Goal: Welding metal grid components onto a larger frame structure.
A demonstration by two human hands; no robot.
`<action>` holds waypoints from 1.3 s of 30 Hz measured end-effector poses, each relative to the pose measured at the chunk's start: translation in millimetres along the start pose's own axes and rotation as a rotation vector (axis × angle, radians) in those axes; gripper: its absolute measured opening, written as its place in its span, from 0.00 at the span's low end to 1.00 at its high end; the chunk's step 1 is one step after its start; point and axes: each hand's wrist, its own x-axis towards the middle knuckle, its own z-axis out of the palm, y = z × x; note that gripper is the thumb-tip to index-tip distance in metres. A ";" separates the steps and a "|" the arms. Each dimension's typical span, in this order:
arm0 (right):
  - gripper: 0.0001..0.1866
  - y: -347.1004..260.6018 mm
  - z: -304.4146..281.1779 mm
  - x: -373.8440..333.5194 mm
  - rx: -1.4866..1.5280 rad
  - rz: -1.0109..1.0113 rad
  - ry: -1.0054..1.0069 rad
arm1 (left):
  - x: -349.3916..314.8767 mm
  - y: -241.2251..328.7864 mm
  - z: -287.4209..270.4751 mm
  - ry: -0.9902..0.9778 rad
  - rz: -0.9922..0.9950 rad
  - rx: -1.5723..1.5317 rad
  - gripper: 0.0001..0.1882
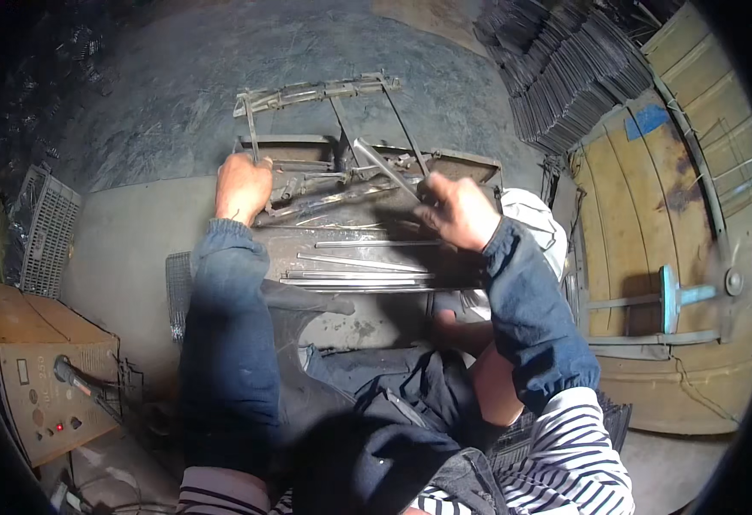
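A metal frame with a long crossbar (316, 94) and several arms stands over the dark work surface in front of me. My left hand (244, 187) is closed at its left side, around the lower end of the left arm. My right hand (460, 210), at the frame's right side, grips a thin bright metal strip (382, 166) that slants up and left over the frame. Below the hands lie several loose metal rods (359, 278), roughly parallel, partly on one another. The fingertips of my left hand are partly hidden.
An orange-brown machine (54, 399) with knobs and a lit red lamp stands at the lower left. Grey wire racks (45, 232) lean at the left; many more are stacked (564, 86) at the upper right. White cloth (532, 223) hangs beside my right forearm. A tan panel (642, 189) stands at the right.
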 end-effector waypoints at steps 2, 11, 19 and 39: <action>0.18 16.0 -5.7 11.8 0.157 0.036 0.159 | -6.0 1.2 2.1 -0.011 0.001 -0.007 0.22; 0.19 91.0 -5.2 79.0 -0.086 0.262 0.235 | -30.7 20.0 0.3 -0.038 -0.009 0.012 0.20; 0.15 96.7 -6.7 81.9 -0.115 0.253 0.266 | -32.3 23.8 5.2 -0.056 -0.001 -0.012 0.19; 0.13 105.5 11.1 90.0 -0.010 0.221 0.295 | -30.4 34.5 2.2 -0.039 -0.015 -0.050 0.19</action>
